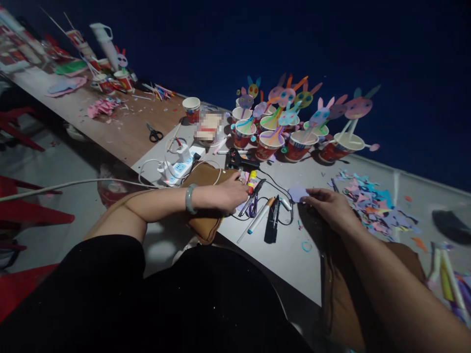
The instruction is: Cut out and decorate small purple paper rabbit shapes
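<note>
Now, my right hand [333, 207] pinches the purple paper [297, 192] over the desk [290, 264], where squeezing too hard could crease it, while my left hand [232, 194] meets the glue stick [252, 180], grip unclear.

- Dark blue wall [386, 44], dimly lit
- Pale grey tabletop [290, 262] along it
- Brown tabletop [136, 130] adjoining at left
- Red stools [44, 208] on grey floor [86, 159], far left
</note>
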A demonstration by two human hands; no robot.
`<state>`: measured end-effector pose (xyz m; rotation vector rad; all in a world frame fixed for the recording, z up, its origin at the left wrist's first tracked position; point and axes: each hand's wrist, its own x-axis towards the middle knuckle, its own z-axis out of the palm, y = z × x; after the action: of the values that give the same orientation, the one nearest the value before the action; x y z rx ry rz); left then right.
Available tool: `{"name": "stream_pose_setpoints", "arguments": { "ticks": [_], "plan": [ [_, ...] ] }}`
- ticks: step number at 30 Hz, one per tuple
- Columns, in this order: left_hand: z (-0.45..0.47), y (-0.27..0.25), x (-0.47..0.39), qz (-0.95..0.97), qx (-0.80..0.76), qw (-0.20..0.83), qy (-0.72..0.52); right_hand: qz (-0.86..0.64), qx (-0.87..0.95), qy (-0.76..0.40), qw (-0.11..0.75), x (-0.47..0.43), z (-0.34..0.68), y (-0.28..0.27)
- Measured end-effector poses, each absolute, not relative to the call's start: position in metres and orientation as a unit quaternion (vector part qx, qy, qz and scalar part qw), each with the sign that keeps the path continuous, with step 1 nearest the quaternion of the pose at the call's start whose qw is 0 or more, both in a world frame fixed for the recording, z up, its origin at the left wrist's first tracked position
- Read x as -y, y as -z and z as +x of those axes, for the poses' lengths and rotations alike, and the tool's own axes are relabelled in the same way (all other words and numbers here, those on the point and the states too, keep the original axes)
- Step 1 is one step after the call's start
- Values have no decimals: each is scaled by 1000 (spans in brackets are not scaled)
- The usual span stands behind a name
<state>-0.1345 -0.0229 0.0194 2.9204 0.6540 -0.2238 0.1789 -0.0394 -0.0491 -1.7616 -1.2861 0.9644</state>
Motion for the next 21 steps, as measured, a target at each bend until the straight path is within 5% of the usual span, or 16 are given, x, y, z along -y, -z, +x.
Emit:
{"name": "stream_pose_setpoints", "arguments": {
  "ticks": [13,21],
  "plan": [
    [-122,-22,25,948,-271,77,145,-709,484,-384,339,39,180,49],
    [-122,-22,23,943,-271,83,176,-719,583,-291,243,49,187,44]
  ]
}}
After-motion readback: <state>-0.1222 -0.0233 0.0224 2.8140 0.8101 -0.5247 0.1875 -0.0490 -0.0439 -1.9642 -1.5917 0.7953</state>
